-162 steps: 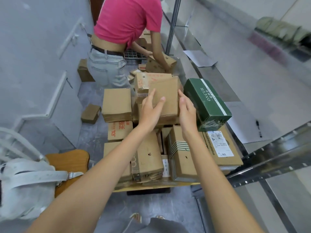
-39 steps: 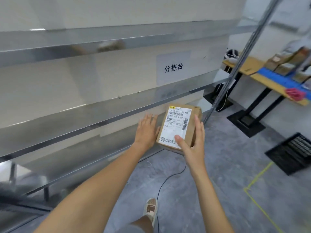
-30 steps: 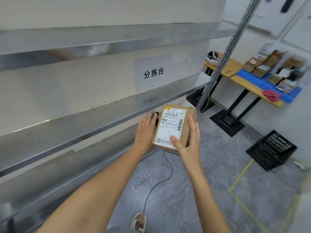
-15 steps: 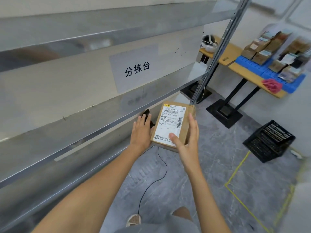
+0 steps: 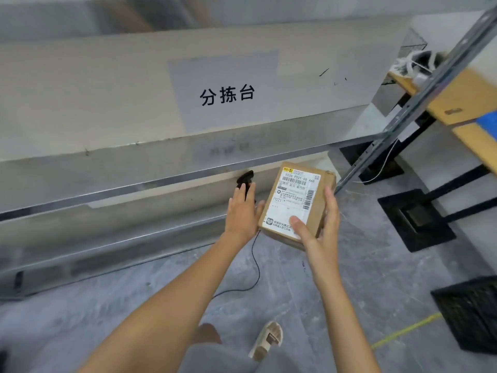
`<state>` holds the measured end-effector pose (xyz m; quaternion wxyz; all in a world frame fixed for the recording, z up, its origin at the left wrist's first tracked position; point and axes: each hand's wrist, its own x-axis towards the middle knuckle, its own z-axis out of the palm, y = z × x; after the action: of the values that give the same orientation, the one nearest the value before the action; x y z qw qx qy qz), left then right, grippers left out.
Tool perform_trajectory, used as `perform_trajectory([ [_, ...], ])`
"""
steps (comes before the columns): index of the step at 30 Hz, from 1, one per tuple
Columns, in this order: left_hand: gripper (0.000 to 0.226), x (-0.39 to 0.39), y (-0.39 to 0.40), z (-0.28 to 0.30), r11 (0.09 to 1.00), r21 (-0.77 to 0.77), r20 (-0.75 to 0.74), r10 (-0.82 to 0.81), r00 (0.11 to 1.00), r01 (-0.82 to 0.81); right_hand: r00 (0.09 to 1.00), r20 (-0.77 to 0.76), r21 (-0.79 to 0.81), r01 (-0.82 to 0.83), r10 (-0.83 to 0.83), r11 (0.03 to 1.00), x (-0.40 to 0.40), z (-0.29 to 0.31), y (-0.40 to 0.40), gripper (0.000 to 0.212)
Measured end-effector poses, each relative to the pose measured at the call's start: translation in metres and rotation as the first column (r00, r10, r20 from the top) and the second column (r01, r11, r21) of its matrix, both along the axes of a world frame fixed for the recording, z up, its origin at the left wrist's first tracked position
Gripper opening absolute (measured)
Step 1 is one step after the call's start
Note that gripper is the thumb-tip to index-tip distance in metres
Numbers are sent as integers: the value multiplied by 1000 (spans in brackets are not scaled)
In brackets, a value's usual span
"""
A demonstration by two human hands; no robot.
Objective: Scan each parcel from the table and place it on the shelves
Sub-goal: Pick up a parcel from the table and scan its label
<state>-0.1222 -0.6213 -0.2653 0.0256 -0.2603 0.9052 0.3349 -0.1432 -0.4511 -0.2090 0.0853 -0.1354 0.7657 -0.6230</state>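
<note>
A small brown cardboard parcel [image 5: 314, 211] with a white shipping label on top is held in front of the metal shelves [image 5: 139, 168]. My right hand [image 5: 320, 232] grips its near right corner, thumb on the label, fingers along the right side. My left hand [image 5: 243, 211] reaches with straight fingers onto a black corded scanner [image 5: 245, 179] lying on the lower shelf, just left of the parcel. The hand covers most of the scanner.
A paper sign [image 5: 226, 92] hangs on the wall behind the shelves. A slanted shelf post [image 5: 414, 103] stands at right, with a wooden table [image 5: 462, 103] behind it. A black crate [image 5: 470, 316] sits on the floor at lower right. The scanner's cable [image 5: 255, 267] trails down to the floor.
I carried the parcel from the pile of boxes to the shelves. In the last second my left hand left the parcel's side and reached forward onto the scanner; the right hand keeps the parcel.
</note>
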Motion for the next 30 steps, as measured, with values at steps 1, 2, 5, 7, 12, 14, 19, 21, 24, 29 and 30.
perform_trajectory([
  [1,62,-8,6,-6,999,5,-5,41,999,-41,1000,14,4,-24,24,1000,-12,-4,8,84],
  [2,61,-15,11,-13,997,5,-7,76,997,-76,999,25,8,-47,47,999,-23,-8,14,84],
  [5,60,-29,19,-41,990,13,48,138,989,-138,993,62,30,-102,100,994,-50,-25,28,84],
  [7,60,-42,21,-65,985,9,97,168,981,-170,988,80,35,-133,129,991,-68,-39,32,83],
  [12,57,-77,14,-123,982,-12,189,187,964,-188,976,135,49,-181,173,982,-94,-81,34,83],
  [14,58,-98,4,-155,985,-25,221,172,960,-170,974,154,31,-175,168,984,-104,-110,33,85],
  [19,58,-144,-34,-234,968,-49,273,250,929,-246,955,270,38,-139,124,990,-123,-185,34,86],
  [21,59,-166,-52,-262,949,-38,289,311,905,-314,948,294,62,-145,121,987,-133,-214,29,88],
  [24,65,-195,-71,-299,921,4,288,373,882,-391,940,319,76,-155,123,985,-146,-250,19,89],
  [29,74,-236,-90,-338,877,130,305,409,860,-463,942,321,79,-132,100,988,-162,-287,4,90],
  [30,77,-243,-92,-343,871,148,306,411,859,-469,946,312,88,-125,92,988,-165,-292,2,90],
])
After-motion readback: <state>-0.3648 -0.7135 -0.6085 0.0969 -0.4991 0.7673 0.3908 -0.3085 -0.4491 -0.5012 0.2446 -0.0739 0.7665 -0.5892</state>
